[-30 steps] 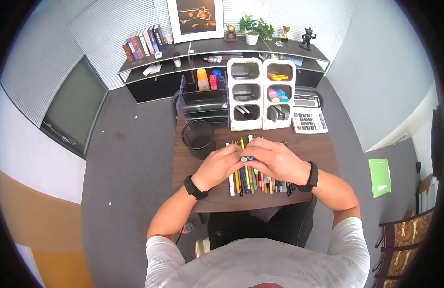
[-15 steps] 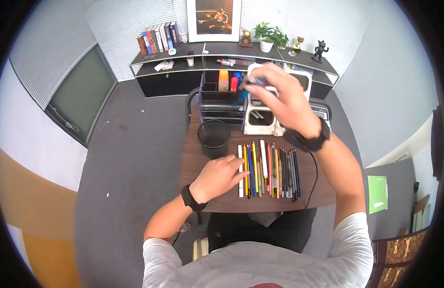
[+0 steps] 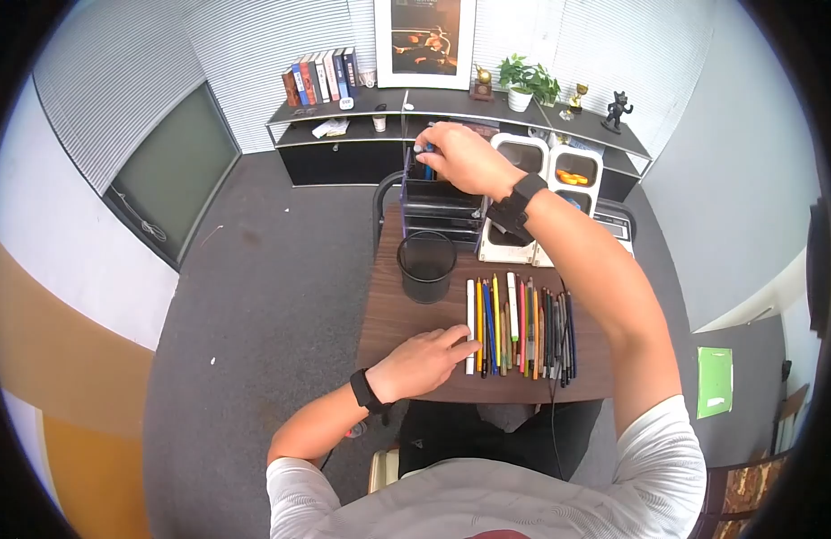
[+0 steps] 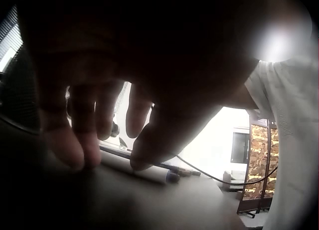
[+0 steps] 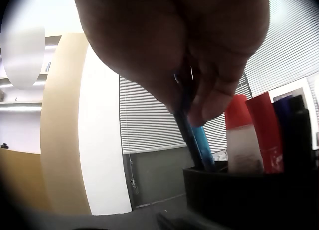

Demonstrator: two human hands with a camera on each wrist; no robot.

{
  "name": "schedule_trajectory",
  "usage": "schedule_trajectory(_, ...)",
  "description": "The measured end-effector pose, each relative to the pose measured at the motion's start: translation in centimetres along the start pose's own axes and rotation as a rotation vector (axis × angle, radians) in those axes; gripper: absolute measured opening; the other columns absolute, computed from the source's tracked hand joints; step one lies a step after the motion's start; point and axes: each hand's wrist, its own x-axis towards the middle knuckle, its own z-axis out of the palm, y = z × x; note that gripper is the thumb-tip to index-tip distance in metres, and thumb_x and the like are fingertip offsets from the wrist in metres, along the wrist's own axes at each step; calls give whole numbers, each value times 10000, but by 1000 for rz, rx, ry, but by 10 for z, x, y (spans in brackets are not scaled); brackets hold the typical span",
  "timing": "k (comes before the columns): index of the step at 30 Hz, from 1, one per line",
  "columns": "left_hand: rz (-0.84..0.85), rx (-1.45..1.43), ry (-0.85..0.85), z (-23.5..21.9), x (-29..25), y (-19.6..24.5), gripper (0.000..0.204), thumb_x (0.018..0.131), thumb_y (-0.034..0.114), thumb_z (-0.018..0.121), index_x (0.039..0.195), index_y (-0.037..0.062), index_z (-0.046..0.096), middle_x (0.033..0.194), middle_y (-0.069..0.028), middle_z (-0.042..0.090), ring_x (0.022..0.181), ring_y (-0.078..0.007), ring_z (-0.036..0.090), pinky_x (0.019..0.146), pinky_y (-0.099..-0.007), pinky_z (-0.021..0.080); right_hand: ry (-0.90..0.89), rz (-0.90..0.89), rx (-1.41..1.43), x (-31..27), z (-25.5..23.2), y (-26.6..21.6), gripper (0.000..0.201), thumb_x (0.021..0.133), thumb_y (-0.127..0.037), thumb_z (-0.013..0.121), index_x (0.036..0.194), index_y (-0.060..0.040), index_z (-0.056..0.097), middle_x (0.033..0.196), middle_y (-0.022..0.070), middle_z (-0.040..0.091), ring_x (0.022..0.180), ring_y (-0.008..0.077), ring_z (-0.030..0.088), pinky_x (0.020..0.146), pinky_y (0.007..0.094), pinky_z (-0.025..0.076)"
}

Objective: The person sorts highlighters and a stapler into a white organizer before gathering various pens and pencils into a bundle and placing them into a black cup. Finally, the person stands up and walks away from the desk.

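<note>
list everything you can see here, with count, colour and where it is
blue markers: two, blue, pinched over the organiser's top slot
dark tiered desk organiser: one, dark, back of desk
red-capped glue bottles: two, red and white, in the organiser
black mesh pen cup: one, black, left of desk
row of pens and pencils: many, mixed colours, desk front
white cubby organisers: two, white, back right
brown wooden desk: one, brown
right hand: holds the markers
left hand: fingers on the row's leftmost pens
</note>
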Motion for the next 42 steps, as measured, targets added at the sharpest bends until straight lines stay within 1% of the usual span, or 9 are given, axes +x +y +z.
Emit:
schedule_trajectory(9, 83, 158, -36, 4, 1, 2, 435, 879, 51, 669, 1313, 71, 652, 1386, -115, 582, 1173, -309, 625, 1007, -432, 544, 83, -17, 133, -75, -36, -10, 253, 988, -88, 688, 1227, -6, 682, 1095, 171, 699, 954, 311, 719, 853, 400, 575)
schedule_trajectory(17, 117, 246, -124, 2, 14, 9, 250, 912, 110, 634, 1158, 79, 667, 1320, -78, 619, 1139, -261, 626, 977, -395, 539, -319, 20, 166, -227, -36, -11, 141, 951, -74, 709, 1086, -34, 701, 1026, 147, 694, 961, 387, 694, 834, 461, 574)
schedule_trajectory(20, 127, 277, -115, 4, 19, 9, 214, 912, 119, 636, 1122, 84, 661, 1288, -71, 621, 1109, -250, 629, 951, -387, 536, -304, -9, 153, -260, -26, -13, 215, 897, -46, 720, 1111, -53, 698, 1053, 127, 668, 965, 365, 688, 840, 467, 579)
schedule_trajectory(24, 142, 303, -125, 1, 25, 10, 189, 908, 120, 639, 1095, 93, 649, 1242, -66, 619, 1073, -240, 632, 920, -378, 527, -348, -93, 22, -278, -10, -14, 314, 823, -25, 703, 1129, -93, 719, 1173, 85, 631, 996, 311, 689, 891, 428, 578)
schedule_trajectory(30, 203, 393, -166, 0, 28, 7, 125, 915, 163, 646, 1036, 132, 648, 1138, -20, 637, 982, -209, 626, 855, -367, 508, -311, -252, -69, -275, 2, -14, 182, 872, -98, 631, 1027, -73, 723, 1079, 76, 633, 1012, 258, 682, 908, 397, 563)
schedule_trajectory(33, 183, 395, -227, -6, 29, 9, 200, 907, 126, 639, 1106, 124, 638, 1152, -29, 633, 1025, -225, 636, 901, -355, 509, -413, -279, -121, -272, -1, -14, 295, 860, -102, 666, 1152, -76, 700, 1203, 80, 661, 1054, 261, 683, 949, 399, 556)
schedule_trajectory(36, 238, 337, -24, -14, 33, 6, 216, 918, 135, 650, 1133, 117, 652, 1178, -39, 667, 1009, -233, 658, 885, -370, 522, -401, -316, -143, -272, 0, -9, 296, 876, -129, 661, 1168, -82, 681, 1217, 87, 675, 1080, 261, 685, 969, 397, 553)
schedule_trajectory(39, 218, 234, 191, -24, 45, 5, 217, 922, 117, 703, 1137, 96, 686, 1182, -56, 712, 989, -268, 697, 865, -390, 555, -176, -306, -54, -272, -11, -3, 290, 899, -121, 690, 1185, -82, 667, 1246, 103, 685, 1093, 276, 689, 962, 418, 555)
schedule_trajectory(42, 172, 1, 396, -28, 63, 4, 214, 915, 74, 769, 1121, 61, 715, 1135, -85, 740, 921, -275, 726, 799, -377, 586, 57, -124, 131, -265, -32, -16, 209, 938, -103, 709, 1135, -48, 669, 1174, 117, 699, 1041, 290, 708, 924, 420, 580)
